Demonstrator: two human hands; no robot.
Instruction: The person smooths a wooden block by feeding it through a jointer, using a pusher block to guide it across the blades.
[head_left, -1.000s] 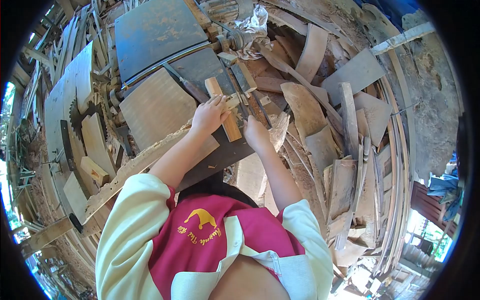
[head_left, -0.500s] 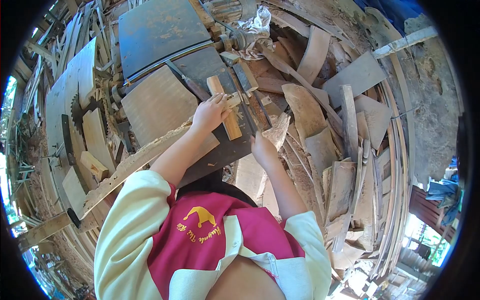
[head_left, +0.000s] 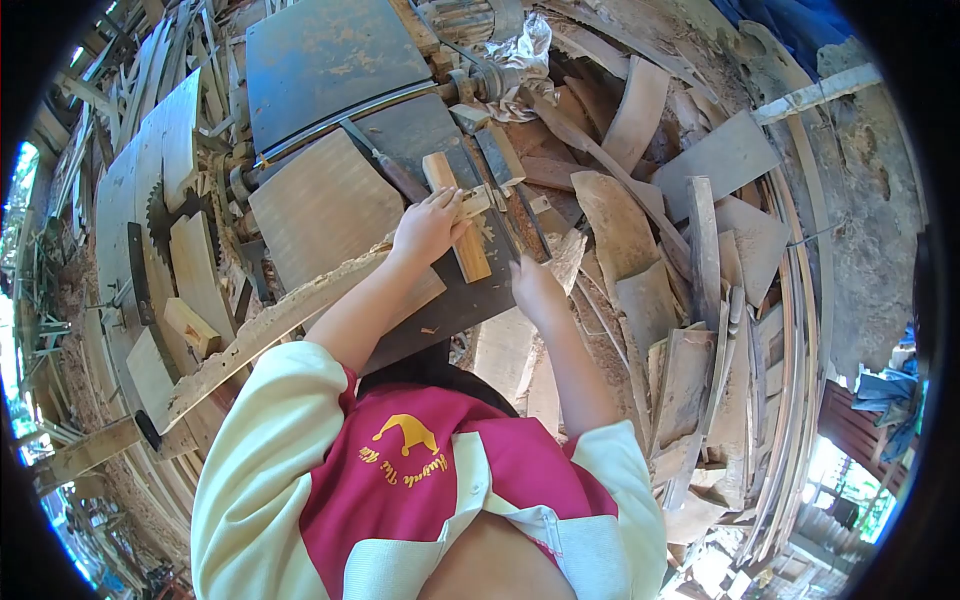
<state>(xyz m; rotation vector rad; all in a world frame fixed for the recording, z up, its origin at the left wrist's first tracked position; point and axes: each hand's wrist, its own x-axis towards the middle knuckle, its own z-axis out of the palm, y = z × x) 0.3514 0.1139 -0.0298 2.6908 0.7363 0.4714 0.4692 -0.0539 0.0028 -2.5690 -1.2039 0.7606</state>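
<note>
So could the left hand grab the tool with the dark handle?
Probably yes: the tool lies close by the left hand, its handle towards it, with nothing seen covering it. But that hand is on the block, so it would likely have to let go first.

Item: one shirt [head_left: 340,505], maroon front panel, pale sleeves. Marking: a line of yellow lettering [head_left: 437,465], set in an arc on the maroon. We read the word at the picture's right end as "Huynh", accent marks too small to make out. We read the middle word, at the bottom of the arc, as "Thi". For the short word at the left end we make out what looks like "Ki"; its ending we cannot settle. Accompanying sign: a solid yellow emblem [head_left: 408,433] just above the lettering in the picture, which we record as resembling a drooping pointed cap.
</note>
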